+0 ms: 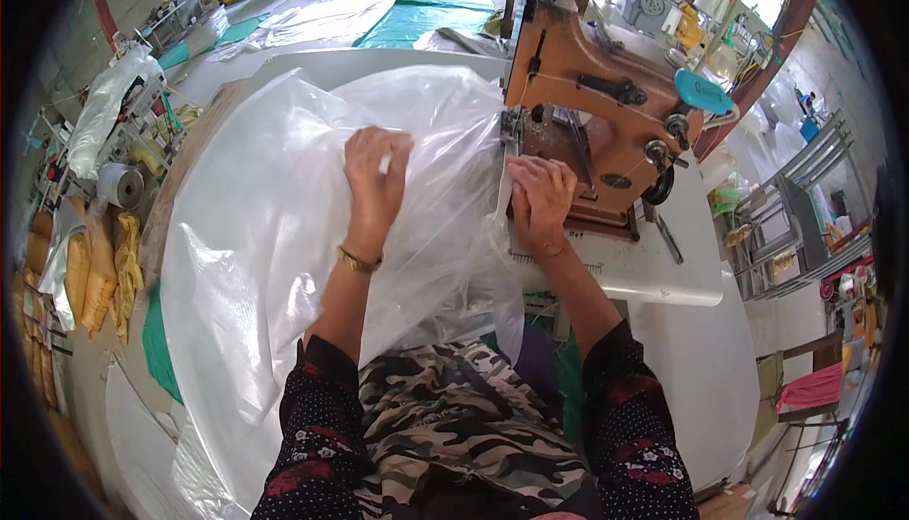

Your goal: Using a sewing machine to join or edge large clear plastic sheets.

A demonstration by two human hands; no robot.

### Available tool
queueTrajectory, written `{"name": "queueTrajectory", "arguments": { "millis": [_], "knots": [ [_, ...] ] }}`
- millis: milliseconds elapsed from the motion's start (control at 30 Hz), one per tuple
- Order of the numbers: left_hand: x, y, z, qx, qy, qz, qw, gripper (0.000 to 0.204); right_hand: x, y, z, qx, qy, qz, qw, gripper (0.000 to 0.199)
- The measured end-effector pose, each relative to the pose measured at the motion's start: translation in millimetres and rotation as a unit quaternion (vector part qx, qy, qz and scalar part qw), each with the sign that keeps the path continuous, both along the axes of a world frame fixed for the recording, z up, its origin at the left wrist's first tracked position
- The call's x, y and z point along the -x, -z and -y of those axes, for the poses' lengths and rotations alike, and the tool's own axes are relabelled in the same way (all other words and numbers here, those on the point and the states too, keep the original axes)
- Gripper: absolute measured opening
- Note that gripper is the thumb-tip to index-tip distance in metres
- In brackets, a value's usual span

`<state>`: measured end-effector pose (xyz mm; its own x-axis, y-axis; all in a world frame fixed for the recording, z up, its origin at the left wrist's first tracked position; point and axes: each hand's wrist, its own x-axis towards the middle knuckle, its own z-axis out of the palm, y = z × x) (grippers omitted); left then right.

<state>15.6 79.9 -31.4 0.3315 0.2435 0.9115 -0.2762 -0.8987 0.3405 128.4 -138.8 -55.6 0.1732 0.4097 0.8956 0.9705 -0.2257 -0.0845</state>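
Observation:
A large, translucent white plastic sheet (256,226) spreads over the table and hangs down at its near side. My left hand (374,174) is above its middle, fingers curled in toward the thumb. The fingertips are slightly blurred, so what they hold, if anything, is hidden. At the sheet's right edge, my right hand (542,193) closes on a narrow folded strip of it, just in front of the needle area. A brown sewing machine (592,94) stands to the right of that hand. The sheet's far part gathers up against the machine's needle end.
On the white tabletop (653,274), a slim metal tool (668,240) lies right of the machine. A turquoise pad (703,91) sticks out from the machine. Green sheeting (431,10) covers the floor beyond. A metal rack (795,203) is at right, and a white roll (121,185) at left.

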Motion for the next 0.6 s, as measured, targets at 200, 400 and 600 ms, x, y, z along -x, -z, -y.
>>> {"name": "queueTrajectory", "arguments": {
  "millis": [200,400,600],
  "knots": [
    [27,38,37,0.042,0.066,-0.086,0.993,0.011,16,-19,-4,-0.069,-0.033,-0.084,0.994,0.020],
    [26,47,29,-0.029,0.055,-0.138,0.988,0.017,24,-31,-17,-0.067,-0.118,-0.159,0.978,0.021],
    [24,52,29,-0.064,0.024,-0.170,0.983,0.020,24,-16,-23,-0.078,-0.125,-0.129,0.981,0.020]
  ]
}}
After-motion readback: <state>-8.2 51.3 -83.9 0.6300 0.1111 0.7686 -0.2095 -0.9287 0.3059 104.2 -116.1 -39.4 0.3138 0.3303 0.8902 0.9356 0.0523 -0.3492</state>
